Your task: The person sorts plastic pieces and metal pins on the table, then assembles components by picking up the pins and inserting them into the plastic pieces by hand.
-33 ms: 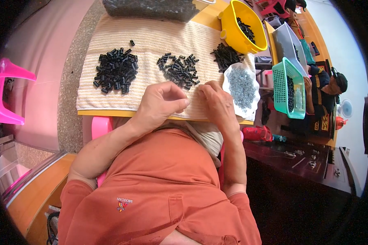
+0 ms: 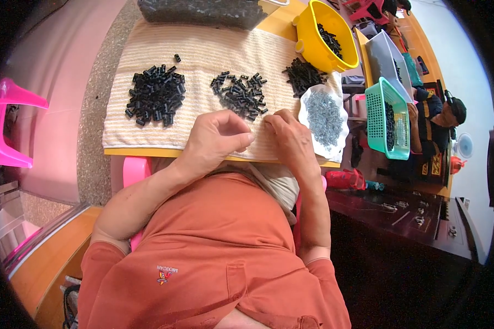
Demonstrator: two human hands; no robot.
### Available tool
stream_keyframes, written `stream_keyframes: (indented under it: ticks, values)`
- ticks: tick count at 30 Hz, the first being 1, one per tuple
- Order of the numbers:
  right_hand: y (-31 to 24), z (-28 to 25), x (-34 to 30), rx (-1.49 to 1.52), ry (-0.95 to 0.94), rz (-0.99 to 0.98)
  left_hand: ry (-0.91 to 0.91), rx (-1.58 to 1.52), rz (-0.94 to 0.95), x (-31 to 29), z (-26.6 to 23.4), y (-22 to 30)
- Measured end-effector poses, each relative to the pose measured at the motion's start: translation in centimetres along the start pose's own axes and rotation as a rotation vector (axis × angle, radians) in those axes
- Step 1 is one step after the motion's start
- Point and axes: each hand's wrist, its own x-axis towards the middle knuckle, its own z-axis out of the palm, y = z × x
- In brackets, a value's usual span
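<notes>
My left hand point(image 2: 218, 136) is closed in a pinch above the front of the striped towel, thumb and index finger together. Whatever sits between those fingertips is too small or hidden to name. Just to its right, my right hand point(image 2: 291, 134) has its fingers bent down and drawn together close to the towel; their tips are partly hidden. Beyond my hands lies a loose heap of small black cylindrical pieces point(image 2: 240, 94). A larger heap of similar black pieces point(image 2: 156, 94) is farther left. Beside my right hand is a white wavy-edged dish point(image 2: 342, 122) of small shiny clear or silvery parts point(image 2: 325, 118).
Slim black pieces point(image 2: 304, 77) lie behind the dish, next to a yellow tub point(image 2: 307, 41). A clear bin point(image 2: 203, 13) of dark parts stands at the far edge. On the right are a green basket point(image 2: 376, 118) and another person point(image 2: 439, 112). A pink stool point(image 2: 8, 120) stands left.
The fingers of my right hand have shifted very slightly left. All else looks the same.
</notes>
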Motion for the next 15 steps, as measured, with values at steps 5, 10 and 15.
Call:
stream_keyframes:
  ticks: [5,10,15]
  values:
    - [0.1,0.4,-0.2,0.007,-0.019,0.011,-0.005,0.007,0.003,0.1,0.0,-0.1]
    - [1.1,0.1,-1.3,0.194,0.116,-0.016,0.046,0.201,0.043,0.2,0.1,-0.3]
    - [2.3,-0.1,-2.2,0.333,0.244,0.005,0.058,0.396,0.118,0.6,1.5,0.3]
